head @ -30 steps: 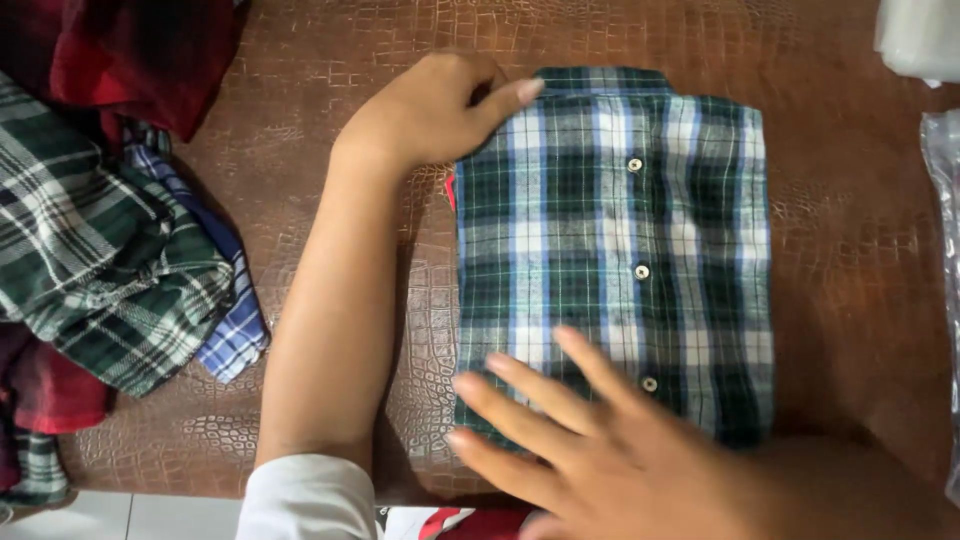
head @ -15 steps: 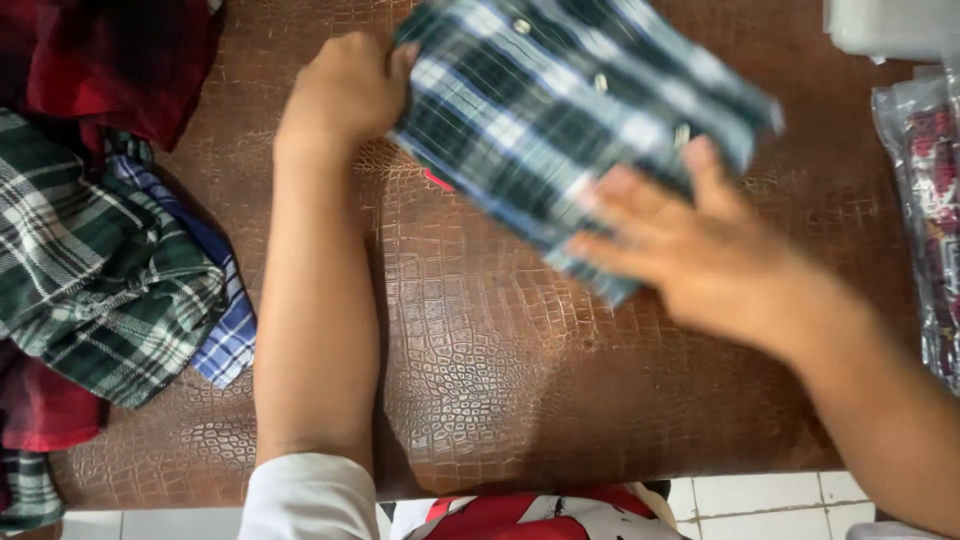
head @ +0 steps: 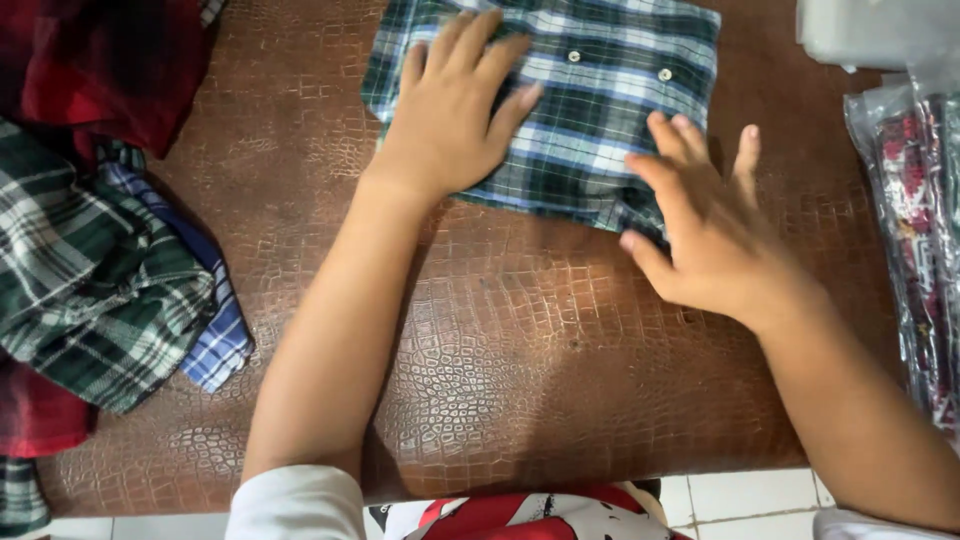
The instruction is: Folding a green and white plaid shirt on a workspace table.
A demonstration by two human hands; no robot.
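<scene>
The folded green-and-blue plaid shirt (head: 590, 100) lies at twelve o'clock on the brown crocodile-textured tabletop (head: 480, 380), its button placket facing up. The left hand (head: 455, 110) rests flat on the shirt's left half — fingers spread and extended, gripping nothing. The right hand (head: 700, 235) sits at the shirt's corner toward four o'clock, fingers splayed, its fingertips touching the fabric edge. A heap of plaid shirts (head: 100, 270) lies at nine o'clock — plastic-wrapped garments (head: 915, 230) at three.
</scene>
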